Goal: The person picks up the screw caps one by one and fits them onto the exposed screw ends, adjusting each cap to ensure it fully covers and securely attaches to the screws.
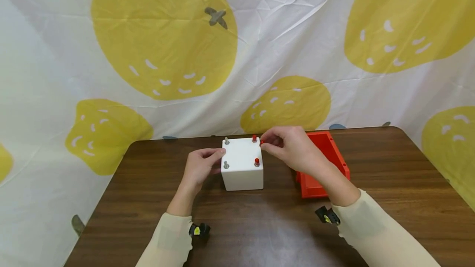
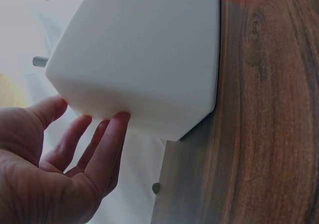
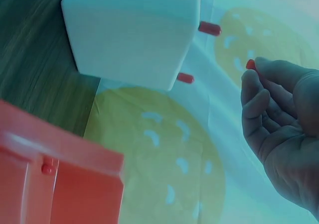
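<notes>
The white box [image 1: 242, 179] sits on the brown table [image 1: 126, 201], near the back edge, and we see it between the two hands. On its top, we count a post near each corner. The two on the left are bare metal bolts [image 1: 226, 165], and the two on the right wear small red caps [image 1: 257, 161]. The left hand [image 1: 200, 164] is loose — its thumb touches the box's top left edge and its fingertips rest on the left side. The right hand [image 1: 291, 147] pinches one more cap, a loose red cap [image 3: 250, 64], between its thumb and finger. We see that this cap is up in the air, just beside the back right post and apart from the box. Under the right arm we find a red tray [image 1: 313, 192] on the table, partly hidden from us. Both arms have pale sleeves [image 1: 167, 238], with a small black gadget [image 1: 328, 215] by each wrist. Behind it all, we see a white cloth [image 1: 44, 52] with big yellow fruit on it.
</notes>
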{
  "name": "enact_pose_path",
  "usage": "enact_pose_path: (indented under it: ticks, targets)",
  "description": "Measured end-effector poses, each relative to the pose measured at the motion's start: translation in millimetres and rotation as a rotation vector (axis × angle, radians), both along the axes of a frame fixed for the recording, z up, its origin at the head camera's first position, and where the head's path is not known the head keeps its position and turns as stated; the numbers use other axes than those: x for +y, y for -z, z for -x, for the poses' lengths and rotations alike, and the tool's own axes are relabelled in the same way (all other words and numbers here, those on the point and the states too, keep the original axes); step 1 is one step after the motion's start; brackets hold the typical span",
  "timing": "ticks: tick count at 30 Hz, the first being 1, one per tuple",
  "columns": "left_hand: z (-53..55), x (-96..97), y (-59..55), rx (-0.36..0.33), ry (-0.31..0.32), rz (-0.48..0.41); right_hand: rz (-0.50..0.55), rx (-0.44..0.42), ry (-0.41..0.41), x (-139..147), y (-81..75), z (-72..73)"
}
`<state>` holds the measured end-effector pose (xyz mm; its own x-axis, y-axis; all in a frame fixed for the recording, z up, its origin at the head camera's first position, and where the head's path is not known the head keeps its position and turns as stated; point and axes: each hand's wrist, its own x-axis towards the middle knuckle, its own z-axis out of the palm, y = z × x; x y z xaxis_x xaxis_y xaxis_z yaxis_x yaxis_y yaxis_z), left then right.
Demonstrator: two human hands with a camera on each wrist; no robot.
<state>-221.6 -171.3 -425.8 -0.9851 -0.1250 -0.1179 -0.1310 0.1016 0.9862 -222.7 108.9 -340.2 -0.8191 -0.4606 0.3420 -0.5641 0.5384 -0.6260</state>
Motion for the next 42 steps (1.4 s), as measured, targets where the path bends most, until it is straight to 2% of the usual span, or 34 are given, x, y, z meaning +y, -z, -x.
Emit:
enact_pose_path:
  ticks: [14,25,29,32,38,42]
  targets:
    - [1.5,1.2,1.4,-0.001,0.001,0.01,0.145,-0.111,-0.051,-18.6,9.1,-0.2]
    - [0.8,0.2,0.1,-0.007,-0.002,0.021,0.191,-0.076,-0.073,-32.1,18.1,4.5]
    - [-0.2,0.1,-0.1,-0.001,0.002,0.019,0.218,-0.108,-0.112,-39.2,20.9,6.4]
    - [-0.1,0.3,0.6,0.004,0.005,0.009,0.211,-0.126,-0.128,-44.0,23.5,7.9]
    - [0.2,0.6,0.5,0.01,0.003,-0.001,0.143,-0.083,-0.142,-53.1,26.8,10.5]
    - [0.1,0.3,0.7,0.014,0.005,-0.006,0.123,-0.086,-0.151,-60.0,29.0,11.0]
